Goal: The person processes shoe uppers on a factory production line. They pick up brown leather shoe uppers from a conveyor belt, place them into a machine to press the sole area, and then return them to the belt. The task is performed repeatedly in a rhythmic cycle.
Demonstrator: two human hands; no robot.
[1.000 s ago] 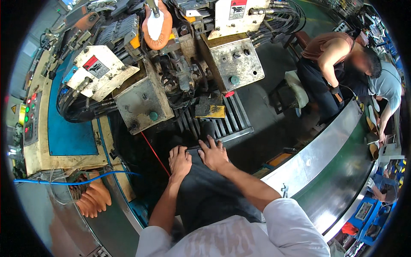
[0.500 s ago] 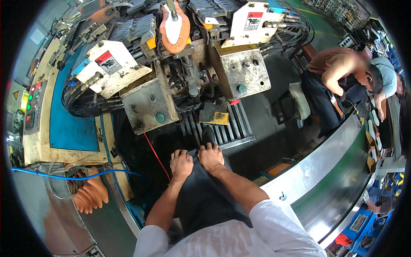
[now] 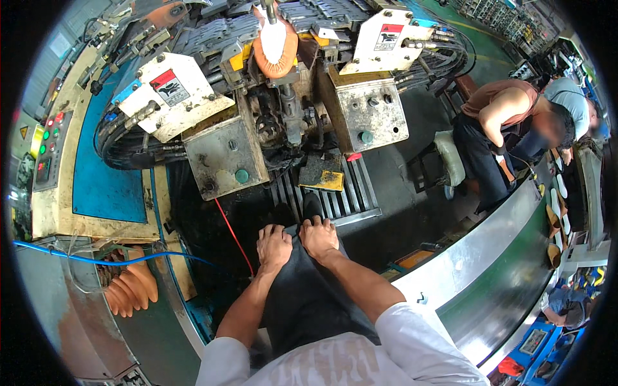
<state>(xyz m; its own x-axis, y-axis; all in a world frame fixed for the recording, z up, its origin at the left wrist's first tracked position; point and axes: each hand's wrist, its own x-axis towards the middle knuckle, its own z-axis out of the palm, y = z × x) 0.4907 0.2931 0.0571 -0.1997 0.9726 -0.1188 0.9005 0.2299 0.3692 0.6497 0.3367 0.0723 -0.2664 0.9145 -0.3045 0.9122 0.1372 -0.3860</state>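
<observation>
My left hand (image 3: 274, 246) rests on my left knee, its fingers bent loosely over the dark trousers (image 3: 302, 296) and holding nothing. Close beside it, my right hand (image 3: 319, 237) lies over the right knee in the same way, also without anything in it. Ahead of both hands stands a shoe-making machine, with a tan shoe upper with a white underside (image 3: 275, 50) set in its middle. A metal box with a green button (image 3: 241, 175) is on the machine's left, and a second such box (image 3: 365, 136) on its right. Neither hand touches the machine.
A pedal with a yellow edge (image 3: 322, 179) sits on a slatted metal grate (image 3: 364, 186). At left, tan shoe-shaped pieces (image 3: 132, 289) lie below a blue hose (image 3: 116, 260). A conveyor with a green belt (image 3: 492, 276) runs along the right; co-workers (image 3: 499, 122) bend over its far end.
My hands stay on my knees. The view has shifted slightly, with the machine's shoe further right in the picture. The co-workers at the right have changed posture a little.
</observation>
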